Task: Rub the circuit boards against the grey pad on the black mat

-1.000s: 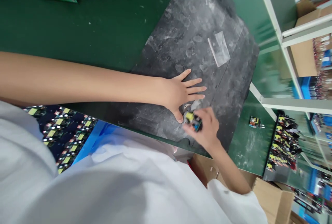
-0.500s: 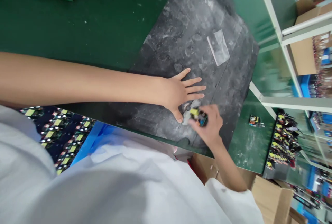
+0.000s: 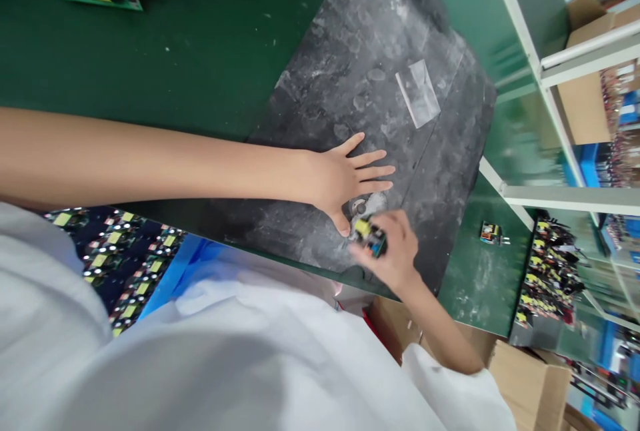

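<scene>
Flat on the black mat [image 3: 345, 78], my left hand [image 3: 347, 178] has its fingers spread and holds nothing. Just below and to its right, my right hand [image 3: 395, 248] grips a small circuit board [image 3: 371, 236] with a yellow-wrapped part on it. The board is tilted between thumb and fingers, close to my left thumb. A whitish lump or smear [image 3: 376, 203] with a small round piece lies on the mat beside my left thumb. Motion blurs my right fingertips a little.
A clear plastic bag [image 3: 420, 94] lies on the mat. One circuit board [image 3: 491, 232] sits on the green table [image 3: 487, 278], near a pile of boards [image 3: 547, 271]. A blue-edged tray [image 3: 173, 271] of boards is at lower left. Cardboard boxes [image 3: 520, 378] stand below.
My right hand has moved a little left and down with the circuit board, nearer my left thumb. My left hand stays flat on the mat.
</scene>
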{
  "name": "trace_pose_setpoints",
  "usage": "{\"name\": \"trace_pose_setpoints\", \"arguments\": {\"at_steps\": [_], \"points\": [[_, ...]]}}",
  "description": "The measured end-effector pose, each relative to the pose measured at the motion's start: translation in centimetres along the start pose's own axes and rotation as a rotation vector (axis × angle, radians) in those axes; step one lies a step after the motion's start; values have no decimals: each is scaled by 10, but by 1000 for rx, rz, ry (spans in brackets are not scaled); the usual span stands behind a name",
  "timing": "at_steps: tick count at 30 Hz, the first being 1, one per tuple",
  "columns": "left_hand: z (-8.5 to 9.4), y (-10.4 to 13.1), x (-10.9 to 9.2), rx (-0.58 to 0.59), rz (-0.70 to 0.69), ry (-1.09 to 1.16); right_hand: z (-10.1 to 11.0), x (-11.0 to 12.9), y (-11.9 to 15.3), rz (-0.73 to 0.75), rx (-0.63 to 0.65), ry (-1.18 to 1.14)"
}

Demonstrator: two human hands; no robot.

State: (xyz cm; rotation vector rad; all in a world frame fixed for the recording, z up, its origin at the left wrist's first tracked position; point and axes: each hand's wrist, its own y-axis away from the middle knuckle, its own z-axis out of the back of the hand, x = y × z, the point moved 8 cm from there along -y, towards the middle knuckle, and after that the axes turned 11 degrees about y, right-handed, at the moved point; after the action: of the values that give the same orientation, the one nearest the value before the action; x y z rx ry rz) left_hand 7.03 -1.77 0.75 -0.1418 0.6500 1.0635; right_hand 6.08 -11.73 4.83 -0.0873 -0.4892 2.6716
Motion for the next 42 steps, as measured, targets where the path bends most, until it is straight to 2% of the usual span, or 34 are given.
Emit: {"name": "trace_pose_setpoints", "arguments": {"at_steps": [2,3,6,8,12,13,18,20,23,25,27,29,33,35,39,42], "points": [[-1,0,0,25,11,-8,0,11,1,87,4,-13],[-1,0,0,35,19,-16,0,9,-1,74,1,-8],[-1,-1,0,47,32,-36,0,-14,-7,-120,-39,33],[0,-1,0,15,16,-14,2,-17,-7,-160,-64,38],[0,-1,0,-60,-47,52,-2,7,1,30,38,-20],[0,-1,0,-78,-59,60,-2,7,2,40,43,-22],[0,-3,4,-141,-61,88,-1,-23,-4,-172,-9,50],[0,-3,3,-132,-54,98,-1,-14,-3,-109,7,27],[0,-3,0,-71,-37,73,-1,9,2,84,49,18],[-1,-3,0,-2,-4,18,0,6,0,62,43,31],[-1,-3,0,40,23,-33,2,-10,-4,-88,2,65],[-1,-3,-1,59,32,-54,3,-17,-6,-157,-37,86],[-1,-2,-3,75,22,-29,-1,8,-4,49,14,63],[0,-2,-2,48,22,-6,-2,8,-4,61,15,59],[1,-3,0,-54,-5,82,3,-11,-7,-100,-63,55],[1,-3,0,-116,-66,105,1,3,-7,14,0,12]]}}
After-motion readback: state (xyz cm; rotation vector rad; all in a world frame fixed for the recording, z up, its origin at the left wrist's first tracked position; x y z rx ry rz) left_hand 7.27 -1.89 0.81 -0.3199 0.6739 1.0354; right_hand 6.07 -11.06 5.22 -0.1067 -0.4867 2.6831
